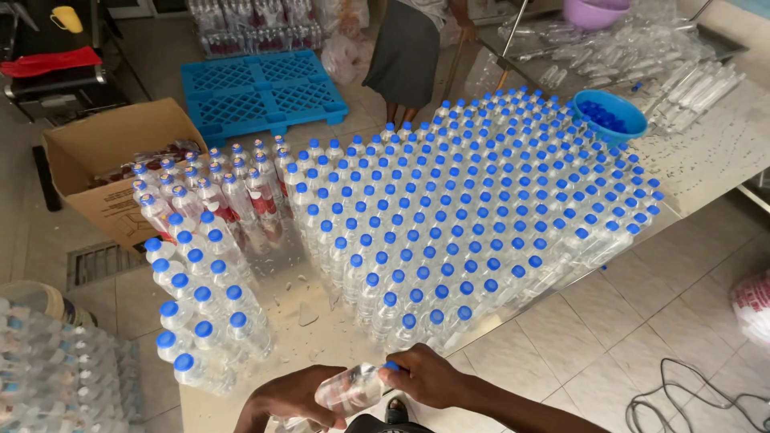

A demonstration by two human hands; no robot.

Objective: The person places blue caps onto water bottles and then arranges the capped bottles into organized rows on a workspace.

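At the near edge of the bench, both hands hold one small clear plastic bottle lying roughly sideways between them. The left hand is closed around its body and lower end, while the right hand has its fingers curled about the blue cap. The bottle looks light and thin-walled, likely to dent under a hard squeeze and perhaps slippery, since droplets lie on the bench near it; the ribbed cap and the firmer neck seem the safest places to grip. Across the middle of the bench stands a dense block of capped bottles in close rows, reaching toward the far right corner. Toward the left edge stands a second cluster of bottles, some further back carrying red labels. Near the far right corner a blue bowl holds loose blue caps, and beyond it lie heaps of empty clear bottles with a purple basin. On the floor left of the bench an open cardboard box holds something red that I cannot make out, beside a blue plastic pallet. Another person stands at the far edge.
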